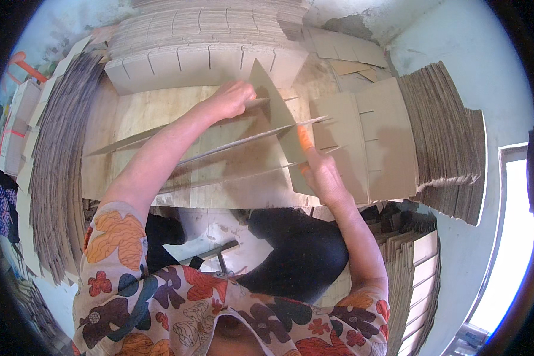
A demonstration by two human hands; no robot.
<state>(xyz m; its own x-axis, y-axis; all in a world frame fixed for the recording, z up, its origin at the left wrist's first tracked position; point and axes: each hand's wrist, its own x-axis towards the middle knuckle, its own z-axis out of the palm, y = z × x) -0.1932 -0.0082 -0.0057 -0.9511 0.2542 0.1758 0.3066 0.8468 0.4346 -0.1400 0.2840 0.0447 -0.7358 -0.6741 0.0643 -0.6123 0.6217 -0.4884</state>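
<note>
My left hand (234,98) is closed at the far end of a cardboard divider strip (127,140), pinching it beside a crosswise divider (273,98). This crosswise piece stands on edge, slanting from far left to near right. My right hand (325,172) grips its nearer part, with an orange cover (305,137) on one finger. Two more long strips, a middle strip (234,142) and a near strip (237,177), stand on edge and cross the same piece. Their right ends stick out past it. Fingertips of my left hand are partly hidden.
Slotted cardboard (202,62) is stacked along the back of the wooden table (124,113). Flat slotted sheets (385,139) lie to the right, beside a tall stack (439,130). Another stack (62,160) lines the left. More dividers (397,267) stand below right.
</note>
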